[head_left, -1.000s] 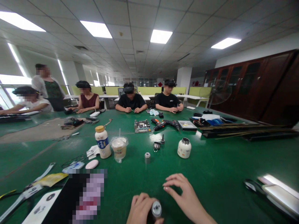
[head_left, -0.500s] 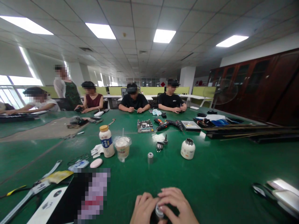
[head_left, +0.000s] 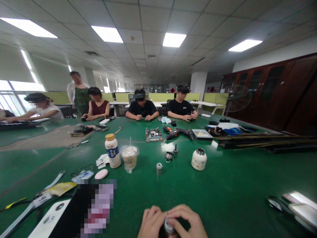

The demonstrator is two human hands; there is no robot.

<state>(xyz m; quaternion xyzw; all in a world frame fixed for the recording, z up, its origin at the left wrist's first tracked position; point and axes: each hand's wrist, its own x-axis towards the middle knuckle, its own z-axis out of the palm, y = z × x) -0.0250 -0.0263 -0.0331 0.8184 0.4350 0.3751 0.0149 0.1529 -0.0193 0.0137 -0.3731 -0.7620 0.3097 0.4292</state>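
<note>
At the bottom centre, my left hand [head_left: 151, 222] and my right hand [head_left: 188, 220] are closed round a small silver metal cylinder [head_left: 168, 225]. My left fingers wrap its left side, while the thumb and forefinger of my right hand pinch near its top. Its lower part is hidden by the hands. A similar silver cylinder [head_left: 159, 169] stands upright farther off on the green table. Beyond that lie a metal strainer with a ring [head_left: 169, 156] and a dark pointed piece [head_left: 175, 148]. An uncapped white flask [head_left: 199, 160] with small coloured prints stands to the right.
On the left are a bottle [head_left: 113, 152], a plastic cup with a straw [head_left: 130, 158] and a pink oval object [head_left: 101, 174]. A circuit board [head_left: 153, 134] and a power drill [head_left: 186, 133] lie farther back. Several people sit across the green table [head_left: 230, 195]; one stands.
The fingers of my right hand have drawn in closer over the cylinder's top. The standing person at the back left has moved to the right.
</note>
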